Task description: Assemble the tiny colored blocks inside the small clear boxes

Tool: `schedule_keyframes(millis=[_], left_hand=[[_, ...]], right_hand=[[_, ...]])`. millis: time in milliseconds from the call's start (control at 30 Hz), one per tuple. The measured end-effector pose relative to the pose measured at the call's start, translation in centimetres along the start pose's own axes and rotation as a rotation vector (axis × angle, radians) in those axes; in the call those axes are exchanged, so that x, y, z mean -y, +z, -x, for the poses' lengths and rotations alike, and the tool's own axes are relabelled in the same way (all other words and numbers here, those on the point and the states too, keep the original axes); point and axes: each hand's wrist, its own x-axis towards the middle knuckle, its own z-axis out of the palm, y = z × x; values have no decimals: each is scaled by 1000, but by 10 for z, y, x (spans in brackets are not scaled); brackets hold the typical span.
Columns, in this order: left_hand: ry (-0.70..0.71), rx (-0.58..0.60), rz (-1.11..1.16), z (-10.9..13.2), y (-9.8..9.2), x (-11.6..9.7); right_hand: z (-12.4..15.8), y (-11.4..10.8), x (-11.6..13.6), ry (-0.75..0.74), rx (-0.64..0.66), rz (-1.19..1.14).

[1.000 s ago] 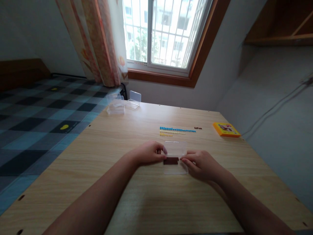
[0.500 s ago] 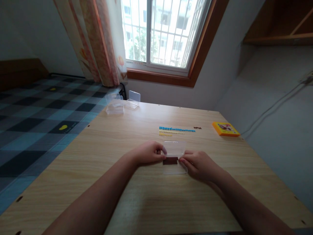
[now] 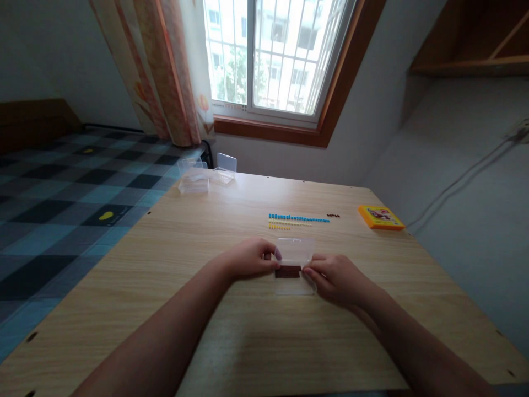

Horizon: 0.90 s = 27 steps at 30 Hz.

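A small clear plastic box (image 3: 294,286) with its lid raised lies on the wooden table between my hands. Inside it, a dark brown block of small pieces (image 3: 288,271) sits against the left part. My left hand (image 3: 252,258) grips the box's left side near the lid hinge, thumb and fingers closed. My right hand (image 3: 336,275) is closed at the box's right side, its fingertips beside the right end of the brown pieces. Whether those fingertips also touch the pieces I cannot tell. Beyond the box lie rows of small blue pieces (image 3: 300,218) and yellow pieces (image 3: 279,226).
A few dark brown pieces (image 3: 333,215) lie right of the blue row. An orange-yellow box (image 3: 381,217) sits near the table's right edge. At the far left corner stand other open clear boxes (image 3: 194,184). A checked bed (image 3: 82,204) adjoins the table's left side.
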Motion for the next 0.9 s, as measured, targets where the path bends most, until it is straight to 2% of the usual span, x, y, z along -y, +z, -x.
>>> schedule_keyframes(millis=[167,233,333,433,500,600,667,800,900], left_hand=[[-2,-4,16,1,0,-1],[5,-8,28,1,0,-1],[-11,-2,35,1,0,0],[-1,1,46,0,-3,1],[14,-4,62,0,-5,2],[1,-31,117,-1,-6,6],[-48,-26,231,-2,-4,11],[-131,-45,515,-6,5,21],[-131,-63,580,-7,8,24]], right_hand=[[1,-3,-1,-49,-52,0],[2,-7,-5,-78,-127,-18],[6,-13,-24,-40,-381,-52],[7,-13,-57,129,-702,-59],[4,-9,-82,259,-811,-22],[-4,1,-116,372,-827,25],[-12,7,-132,430,-808,54],[-28,11,-153,511,-706,147],[-39,10,-162,537,-597,213]])
